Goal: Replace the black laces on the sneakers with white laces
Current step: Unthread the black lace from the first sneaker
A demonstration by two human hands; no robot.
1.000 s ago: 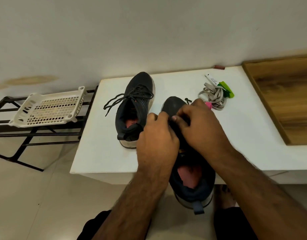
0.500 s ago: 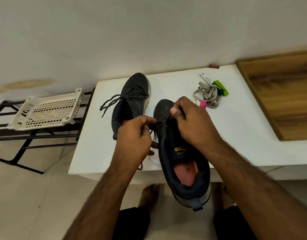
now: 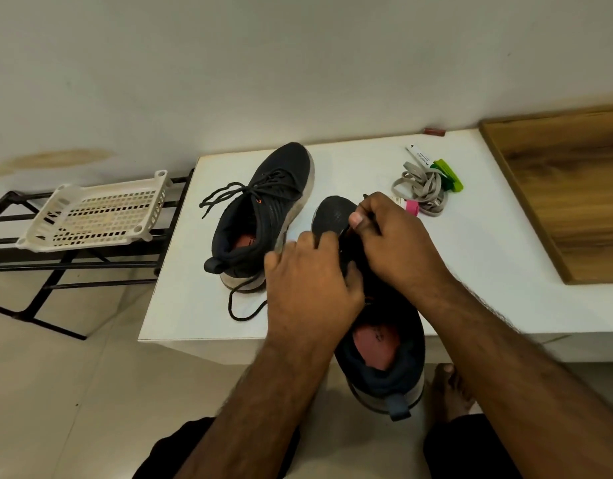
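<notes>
Pinching black lace [image 3: 346,233]: right hand [image 3: 394,243] fingers | left hand [image 3: 308,288] fingers curled on near sneaker [image 3: 377,340]; table [image 3: 194,305]

Nothing can be read: the white tube [image 3: 419,155] behind the laces [image 3: 423,191] bears dark print too small to make out, and the marks on both sneakers' pink insoles [image 3: 377,344] are blurred.

"How many sneakers?" "Two: one sneaker [image 3: 263,216] on the table, another sneaker [image 3: 377,340] in hand."
"Hands?" "Two: left hand [image 3: 308,288], right hand [image 3: 394,240]."
"Baskets?" "One white basket [image 3: 94,212]."
</notes>
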